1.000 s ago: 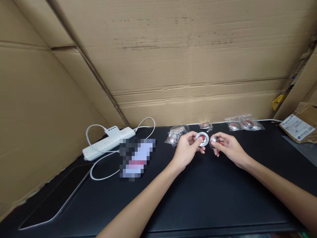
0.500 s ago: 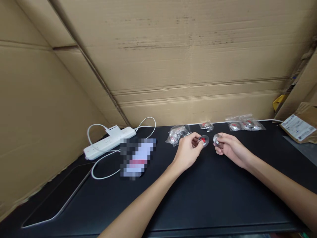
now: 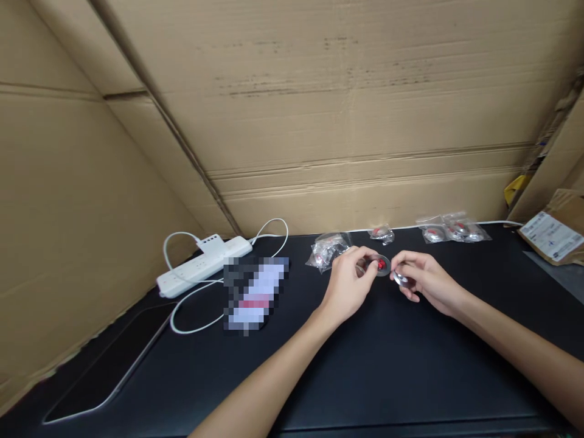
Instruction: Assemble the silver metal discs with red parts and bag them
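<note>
Left hand [image 3: 347, 283] curled, I pinch a red-centred metal disc [image 3: 385, 266] between thumb and fingers; my right hand [image 3: 429, 278] grips a shiny metal piece [image 3: 403, 280] just beside it. The round disc's red side faces me; the piece tilts. Plastic-bagged discs [image 3: 323, 252] lie just beyond my left hand, a bagged row [image 3: 434, 233] beyond my right.

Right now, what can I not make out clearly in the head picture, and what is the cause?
- Head view: the left part of the red-centred disc, behind the fingers of the left hand.
- Head view: part of the shiny disc, behind the right hand.
- Head view: details under the pixelated patch.
- Head view: the label text, too small.
</note>
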Motion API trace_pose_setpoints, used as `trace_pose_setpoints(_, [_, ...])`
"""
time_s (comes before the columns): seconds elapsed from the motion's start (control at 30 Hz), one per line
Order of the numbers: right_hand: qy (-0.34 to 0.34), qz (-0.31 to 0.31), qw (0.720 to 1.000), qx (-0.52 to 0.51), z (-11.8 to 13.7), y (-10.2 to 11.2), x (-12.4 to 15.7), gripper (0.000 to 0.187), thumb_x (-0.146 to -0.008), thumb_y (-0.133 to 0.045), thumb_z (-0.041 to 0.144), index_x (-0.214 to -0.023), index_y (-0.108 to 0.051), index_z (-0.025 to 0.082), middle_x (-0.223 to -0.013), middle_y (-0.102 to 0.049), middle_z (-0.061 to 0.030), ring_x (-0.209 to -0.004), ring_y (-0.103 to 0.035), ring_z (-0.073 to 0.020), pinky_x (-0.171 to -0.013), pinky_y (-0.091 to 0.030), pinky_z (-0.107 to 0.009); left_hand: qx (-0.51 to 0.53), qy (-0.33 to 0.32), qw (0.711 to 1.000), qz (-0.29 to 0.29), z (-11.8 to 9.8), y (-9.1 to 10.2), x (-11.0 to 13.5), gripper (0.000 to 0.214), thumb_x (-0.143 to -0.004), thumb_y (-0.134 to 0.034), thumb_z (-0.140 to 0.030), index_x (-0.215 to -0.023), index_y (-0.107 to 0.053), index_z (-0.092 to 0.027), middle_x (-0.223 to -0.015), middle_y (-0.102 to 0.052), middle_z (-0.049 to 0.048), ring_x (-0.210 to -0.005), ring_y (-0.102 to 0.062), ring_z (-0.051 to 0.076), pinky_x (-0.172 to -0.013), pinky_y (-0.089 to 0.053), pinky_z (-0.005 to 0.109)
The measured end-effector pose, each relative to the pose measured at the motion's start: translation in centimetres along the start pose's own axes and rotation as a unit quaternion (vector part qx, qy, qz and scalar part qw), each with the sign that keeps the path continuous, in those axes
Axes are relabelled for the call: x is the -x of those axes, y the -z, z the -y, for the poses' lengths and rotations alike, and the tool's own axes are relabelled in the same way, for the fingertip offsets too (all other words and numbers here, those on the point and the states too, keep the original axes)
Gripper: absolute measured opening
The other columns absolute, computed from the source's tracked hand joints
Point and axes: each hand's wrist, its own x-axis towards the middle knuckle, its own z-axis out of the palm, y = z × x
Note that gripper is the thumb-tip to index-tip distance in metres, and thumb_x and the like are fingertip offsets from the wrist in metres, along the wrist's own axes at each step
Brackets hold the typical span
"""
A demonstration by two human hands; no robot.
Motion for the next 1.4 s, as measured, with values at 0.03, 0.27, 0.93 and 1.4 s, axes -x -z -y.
trace_pose_setpoints(0.03, [0.033,-0.012,0.998,0.051,-0.1,-0.1,0.0,0.014,-0.080,-0.066,0.033,-0.082,-0.062,0.019,-0.066,-0.059,0.0017,-0.042,-0.048,-0.0091,-0.037,-0.032,-0.022,0.002,0.003,1.000,0.001,0.0,0.0,0.0,0.016,-0.089,-0.056,-0.025,-0.093,-0.070,-0.020,-0.089,-0.066,0.0051,-0.073,-0.061,0.015,-0.062,-0.051,0.025])
trace_pose_setpoints(0.27, [0.313,-0.140,0.857,0.384,0.4,-0.6,0.9,0.005,-0.083,-0.064,0.023,-0.083,-0.069,0.022,-0.078,-0.066,-0.0040,-0.069,-0.060,-0.0181,-0.064,-0.046,-0.030,0.036,0.045,0.998,-0.024,-0.2,-0.3,0.0,0.017,-0.088,-0.059,-0.028,-0.090,-0.071,-0.016,-0.086,-0.063,0.0049,-0.057,-0.060,0.011,-0.050,-0.052,0.023])
trace_pose_setpoints(0.93, [0.314,-0.081,0.840,0.435,-0.3,0.4,0.6,0.015,-0.091,-0.058,0.025,-0.094,-0.073,0.023,-0.087,-0.066,-0.0067,-0.071,-0.063,-0.0193,-0.068,-0.050,-0.033,0.233,0.072,0.966,0.090,-0.2,-0.8,0.0,0.028,-0.079,-0.070,-0.020,-0.106,-0.069,-0.011,-0.105,-0.061,0.0095,-0.072,-0.070,0.015,-0.075,-0.060,0.035])
trace_pose_setpoints(1.4, [0.193,-0.047,0.959,0.202,0.7,0.3,0.0,0.009,-0.076,-0.068,0.024,-0.075,-0.073,0.017,-0.071,-0.066,-0.0016,-0.066,-0.060,-0.0154,-0.066,-0.046,-0.028,0.239,0.054,0.958,0.151,-0.7,0.0,0.2,0.049,-0.077,-0.077,-0.021,-0.121,-0.057,-0.022,-0.116,-0.065,0.0085,-0.096,-0.066,0.018,-0.091,-0.053,0.037])
